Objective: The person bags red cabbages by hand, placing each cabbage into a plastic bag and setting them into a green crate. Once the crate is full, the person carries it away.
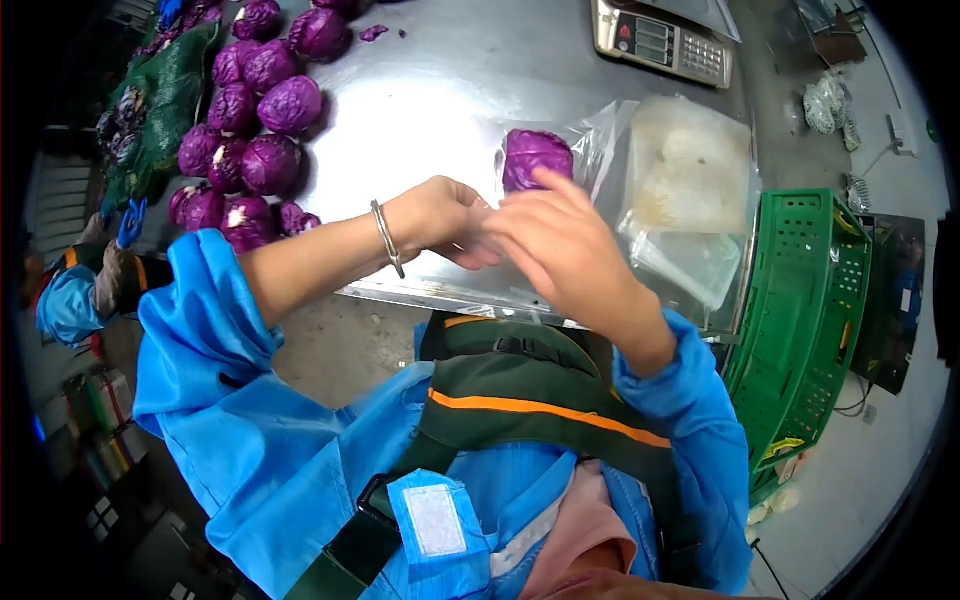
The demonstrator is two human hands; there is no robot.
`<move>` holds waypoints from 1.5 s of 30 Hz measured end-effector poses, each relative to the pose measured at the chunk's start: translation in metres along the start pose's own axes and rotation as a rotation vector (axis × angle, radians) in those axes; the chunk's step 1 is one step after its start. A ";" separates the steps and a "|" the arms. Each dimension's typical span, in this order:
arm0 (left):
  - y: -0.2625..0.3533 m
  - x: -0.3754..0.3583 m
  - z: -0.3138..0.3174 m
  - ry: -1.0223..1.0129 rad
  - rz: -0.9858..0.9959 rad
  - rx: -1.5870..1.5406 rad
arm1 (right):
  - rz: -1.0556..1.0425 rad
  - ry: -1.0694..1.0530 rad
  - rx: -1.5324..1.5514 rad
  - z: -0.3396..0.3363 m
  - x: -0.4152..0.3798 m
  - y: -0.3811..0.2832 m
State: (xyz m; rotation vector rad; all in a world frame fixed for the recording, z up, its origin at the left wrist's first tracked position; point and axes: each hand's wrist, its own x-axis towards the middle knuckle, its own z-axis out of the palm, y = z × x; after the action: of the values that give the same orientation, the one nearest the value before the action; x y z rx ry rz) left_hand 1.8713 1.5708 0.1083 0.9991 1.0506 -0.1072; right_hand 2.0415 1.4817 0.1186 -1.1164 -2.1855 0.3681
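A piece of red cabbage (538, 158) lies on the metal table in a clear plastic bag (597, 150). Just on my side of it, my left hand (445, 222), with a bangle at the wrist, has its fingers closed on thin clear plastic, seemingly the bag's loose end. My right hand (565, 245) meets it there, its fingers bent together over the same plastic. Its fingertips partly cover the bag, so the exact grip is hard to see.
Several red cabbages (270, 165) are grouped on the metal table (420, 120) at left, beside a green mesh sack (175, 105). Stacked clear bags (690, 170) lie to the right, below a digital scale (665, 45). A green crate (795, 320) stands by the right edge. Another person (75, 290) is at far left.
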 end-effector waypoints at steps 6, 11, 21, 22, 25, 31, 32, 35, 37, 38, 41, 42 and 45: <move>-0.025 -0.012 -0.008 0.062 0.098 -0.188 | 0.415 -0.160 0.142 0.028 0.010 -0.008; -0.032 -0.011 -0.022 0.057 0.183 -0.231 | 0.169 -0.471 0.645 -0.042 0.033 -0.022; -0.123 0.038 -0.056 0.520 0.460 -0.102 | 1.074 -0.804 -0.146 -0.099 -0.318 0.076; -0.131 0.049 -0.042 0.739 0.654 0.105 | 1.083 -0.694 0.005 -0.090 -0.299 0.072; -0.101 0.067 -0.002 0.780 0.807 0.283 | 0.859 0.136 -0.170 -0.066 -0.165 0.132; -0.047 0.119 0.026 0.869 1.223 0.158 | 0.496 0.200 0.473 0.018 -0.009 0.175; -0.051 0.120 0.032 0.912 1.157 -0.034 | 0.583 0.225 0.677 0.024 -0.008 0.176; -0.066 0.102 0.046 0.896 0.988 -0.355 | 0.735 0.862 1.009 0.009 -0.029 0.167; -0.085 0.102 0.040 0.941 1.019 -0.213 | 0.793 0.951 0.981 -0.010 -0.044 0.145; -0.084 0.096 0.040 0.887 0.979 -0.272 | 0.867 0.968 1.095 -0.023 -0.058 0.140; -0.072 0.077 0.036 0.784 0.941 -0.379 | 0.873 0.640 1.591 -0.071 -0.144 0.146; -0.073 0.075 0.031 0.775 0.964 -0.357 | 1.216 0.266 1.253 -0.083 -0.165 0.139; -0.082 0.071 0.026 0.744 1.041 -0.307 | 1.469 -0.921 -0.016 -0.096 -0.247 0.132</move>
State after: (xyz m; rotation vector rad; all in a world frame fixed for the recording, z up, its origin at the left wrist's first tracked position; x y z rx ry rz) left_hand 1.8848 1.5304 0.0052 1.2113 1.0202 1.3200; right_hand 2.2919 1.3597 0.0193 -2.7919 -1.4586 1.7168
